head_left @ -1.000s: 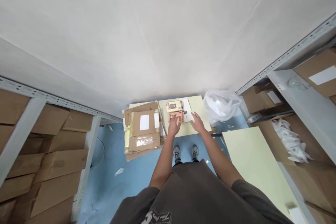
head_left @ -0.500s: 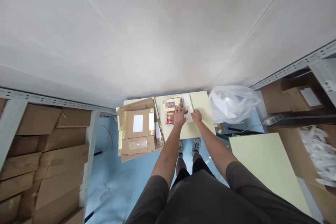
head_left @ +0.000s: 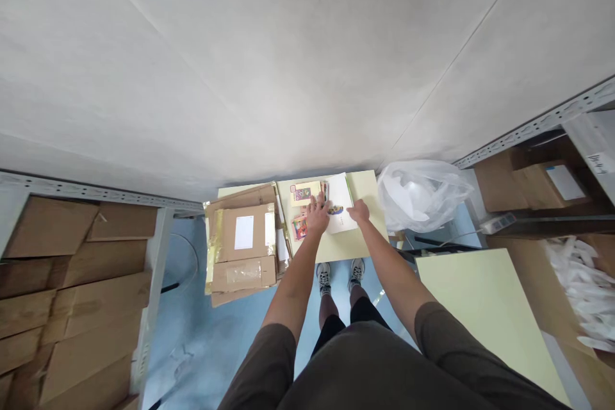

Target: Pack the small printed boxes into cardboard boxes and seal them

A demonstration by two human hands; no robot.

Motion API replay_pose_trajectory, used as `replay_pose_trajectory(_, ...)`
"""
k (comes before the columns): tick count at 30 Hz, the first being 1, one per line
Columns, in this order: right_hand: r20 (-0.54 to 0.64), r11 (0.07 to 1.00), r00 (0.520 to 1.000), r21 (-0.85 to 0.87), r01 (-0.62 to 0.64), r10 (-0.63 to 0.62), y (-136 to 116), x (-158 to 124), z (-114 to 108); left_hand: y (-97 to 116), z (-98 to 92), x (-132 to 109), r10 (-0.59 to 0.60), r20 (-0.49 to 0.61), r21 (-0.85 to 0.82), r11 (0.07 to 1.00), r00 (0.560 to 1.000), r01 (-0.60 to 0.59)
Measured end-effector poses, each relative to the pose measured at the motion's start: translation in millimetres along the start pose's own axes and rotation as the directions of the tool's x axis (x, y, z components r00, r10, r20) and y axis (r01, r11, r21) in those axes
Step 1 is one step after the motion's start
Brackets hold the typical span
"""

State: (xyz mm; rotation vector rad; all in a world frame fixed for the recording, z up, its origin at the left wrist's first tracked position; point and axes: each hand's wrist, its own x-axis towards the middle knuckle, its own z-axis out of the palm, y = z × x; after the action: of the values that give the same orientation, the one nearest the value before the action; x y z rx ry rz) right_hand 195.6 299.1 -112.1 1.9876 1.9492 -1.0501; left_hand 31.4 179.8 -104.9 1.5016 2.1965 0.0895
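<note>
I look far down at a small pale yellow table (head_left: 366, 187). My left hand (head_left: 317, 215) lies flat with fingers spread on small colourful packets (head_left: 300, 227) near the table's middle. A cream card with a purple picture (head_left: 303, 193) lies just beyond it. My right hand (head_left: 359, 211) rests at the right edge of a white sheet (head_left: 341, 218); its fingers look curled on the sheet's edge. A small blue and yellow item (head_left: 335, 209) lies on the sheet between my hands.
A pile of flattened brown cartons with gold tape (head_left: 243, 243) covers the table's left part. A white plastic bag (head_left: 420, 192) stands to the right. A second pale yellow tabletop (head_left: 480, 307) lies at right. Metal shelves with cartons flank both sides. The floor is blue.
My head has risen, so the view sits higher and wider. My left hand slid forward over the packets. My right hand moved in from the table's right onto the white sheet's edge.
</note>
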Motion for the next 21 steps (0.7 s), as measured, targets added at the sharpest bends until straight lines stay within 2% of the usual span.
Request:
replay_pose_trajectory(4, -0.053, 0.999, 0.998, -0.023, -0.023, 0.021, 35.7, 4.5, -30.3, -11.7, 4.3, 2.4, -0.016, 0.018, 0.033, 0.999, 1.0, 0.016)
replay_pose_trajectory(8, -0.051, 0.998, 0.998, -0.057, -0.035, 0.032, 59.7, 2.8, -45.0, -4.2, 12.5, 1.5, -0.037, -0.052, -0.025, 0.999, 0.998, 0.036)
replay_pose_trajectory(11, -0.027, 0.995, 0.998, -0.086, 0.048, -0.051, 61.5, -5.7, -36.2, 14.2, 19.2, -2.7, -0.092, -0.117, -0.124, 0.989, 0.989, 0.077)
replay_pose_trajectory(15, -0.016, 0.977, 0.985, -0.126, 0.169, -0.173, 55.1, -16.6, -12.3, 37.3, 34.0, -14.6, -0.153, -0.086, -0.269, 0.955, 0.984, 0.125)
replay_pose_trajectory(18, 0.007, 0.961, 0.971, -0.138, 0.238, -0.24, 54.7, -21.3, 4.6, 43.6, 47.3, -24.0, -0.151, -0.056, -0.348, 0.929, 0.987, 0.122)
replay_pose_trajectory(21, 0.029, 0.937, 0.951, -0.163, 0.307, -0.307, 59.6, -23.3, 16.9, 41.3, 55.0, -25.9, -0.207, -0.03, -0.388, 0.904, 0.978, 0.18)
